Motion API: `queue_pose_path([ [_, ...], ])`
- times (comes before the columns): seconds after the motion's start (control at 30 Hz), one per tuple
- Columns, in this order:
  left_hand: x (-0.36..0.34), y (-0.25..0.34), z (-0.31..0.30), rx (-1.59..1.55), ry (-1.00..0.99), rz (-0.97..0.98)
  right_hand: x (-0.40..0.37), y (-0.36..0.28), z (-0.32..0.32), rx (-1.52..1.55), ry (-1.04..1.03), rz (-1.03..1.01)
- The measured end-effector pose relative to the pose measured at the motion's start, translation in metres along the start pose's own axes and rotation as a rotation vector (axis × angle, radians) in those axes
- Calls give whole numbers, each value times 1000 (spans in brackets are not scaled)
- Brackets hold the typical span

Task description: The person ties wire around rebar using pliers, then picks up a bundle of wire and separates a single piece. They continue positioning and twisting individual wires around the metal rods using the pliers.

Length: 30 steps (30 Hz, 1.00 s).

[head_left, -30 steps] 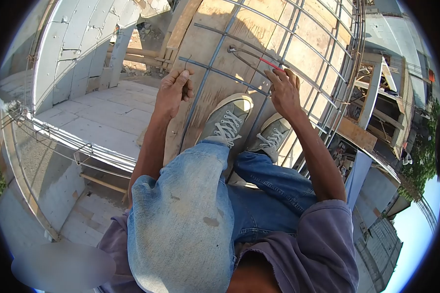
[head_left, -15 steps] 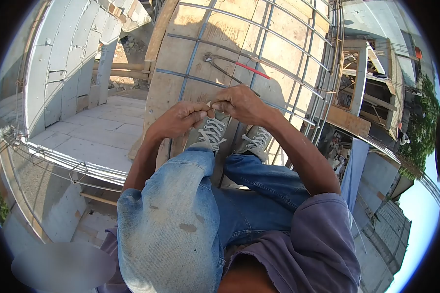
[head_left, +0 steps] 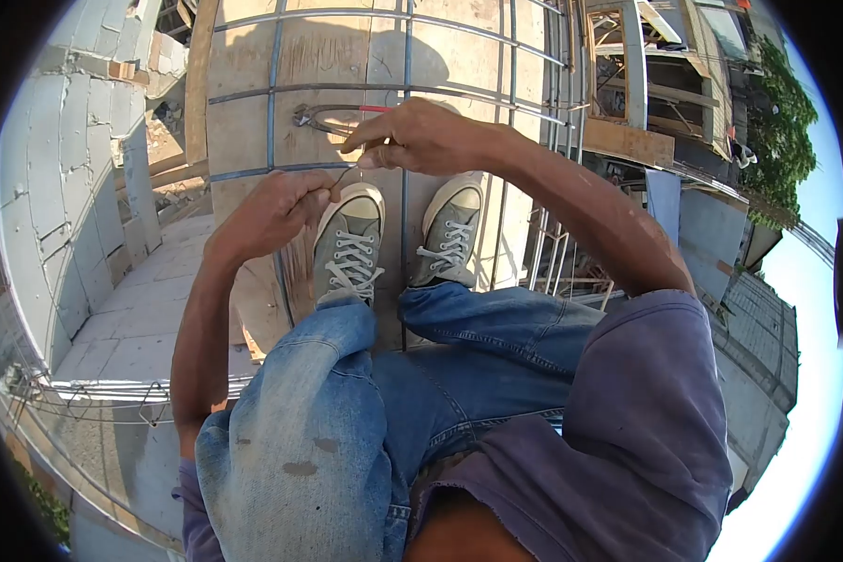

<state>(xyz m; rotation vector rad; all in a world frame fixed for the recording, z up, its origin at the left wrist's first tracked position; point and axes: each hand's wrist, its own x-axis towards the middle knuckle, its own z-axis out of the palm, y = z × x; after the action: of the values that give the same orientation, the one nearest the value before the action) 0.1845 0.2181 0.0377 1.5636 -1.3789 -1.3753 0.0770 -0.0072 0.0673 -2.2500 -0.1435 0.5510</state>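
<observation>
Deck: you are over sunlit plywood boards (head_left: pixel 328 58) with a shadow across them towards 12 o'clock, the clock read from the middle of the head view.
Left fingers: the thumb and forefinger of your left hand (head_left: pixel 267 214), at 10 o'clock, pinch a thin wire.
Wire: the wire (head_left: pixel 346 173) lies at 11 o'clock, rising in a short curve from your left fingertips towards the right ones.
Right fingers: your right hand (head_left: pixel 431 139) is at 12 o'clock, thumb and forefinger bent beside the upper end of the wire; you cannot tell from here whether they grip it.
Rebar: the rebar grid (head_left: pixel 244 172) spreads over the boards, one bar passing behind your left fingers.
Pincers: the pincers (head_left: pixel 303 116) lie at 11 o'clock, head to the left, their red handle running partly behind your right hand.
Shoes: your left shoe (head_left: pixel 351 245) is at 10 o'clock, your right shoe (head_left: pixel 451 230) at 1, both laced in white.
Clothes: your stained jeans (head_left: pixel 300 412) fill 7 o'clock; your purple sleeve (head_left: pixel 642 384) is at 4.
Surroundings: a block wall (head_left: pixel 61 201) stands between 9 and 10 o'clock, a tree (head_left: pixel 779 140) at 2.
</observation>
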Motion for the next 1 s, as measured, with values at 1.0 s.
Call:
queue_pose_path([
  [1.0,181,-78,-68,810,92,-50,-226,-159,384,668,1453,2622],
])
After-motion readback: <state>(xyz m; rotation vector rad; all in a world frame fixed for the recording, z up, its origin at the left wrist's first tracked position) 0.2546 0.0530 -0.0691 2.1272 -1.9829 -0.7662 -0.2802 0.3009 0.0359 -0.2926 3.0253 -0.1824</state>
